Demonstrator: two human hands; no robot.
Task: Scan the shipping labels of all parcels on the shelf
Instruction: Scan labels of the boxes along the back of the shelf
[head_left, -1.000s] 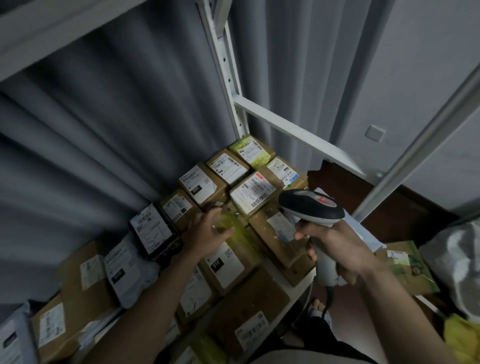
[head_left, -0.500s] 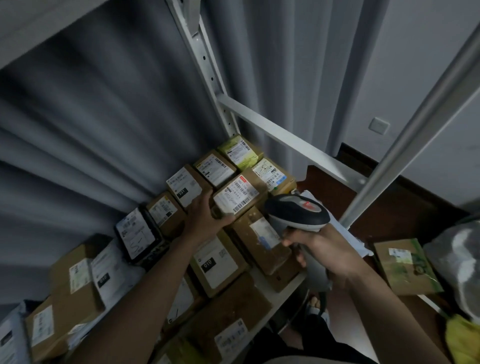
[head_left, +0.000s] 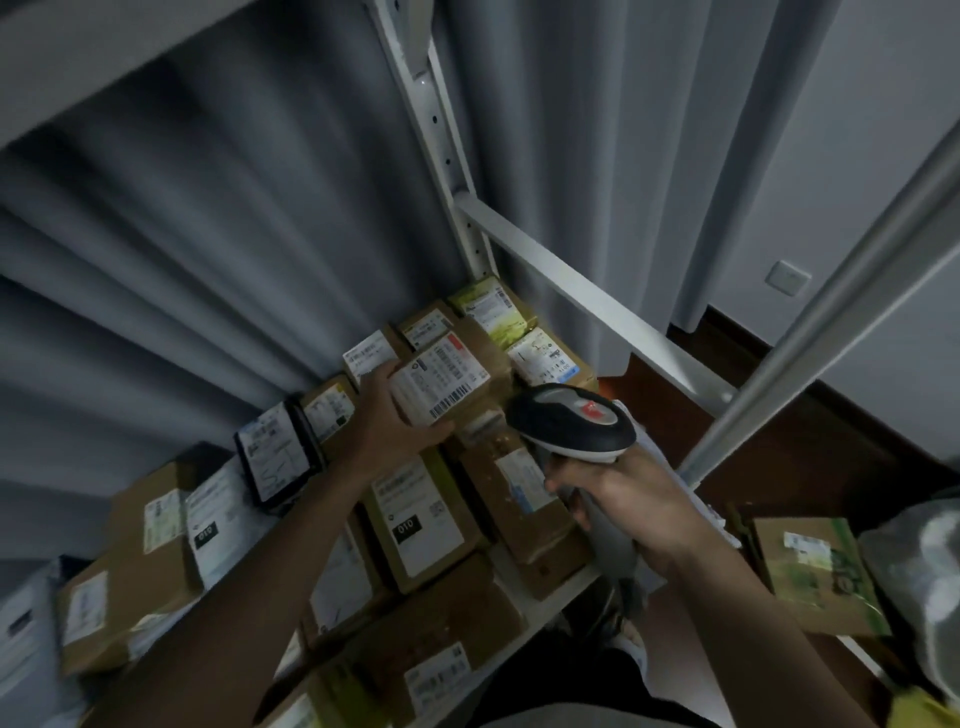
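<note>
My right hand (head_left: 621, 506) gripped the scanner (head_left: 571, 422) by its handle, just beside the parcel (head_left: 441, 382) my left hand (head_left: 395, 421) clutched above the crowded shelf (head_left: 550, 597). Around it lay more labelled boxes (head_left: 421, 519), with grey curtains (head_left: 208, 260) behind the white upright (head_left: 441, 156).

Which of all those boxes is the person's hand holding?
The brown cardboard box with the big white barcode label. The left hand grips its edge; no hand touches the other parcels.
</note>
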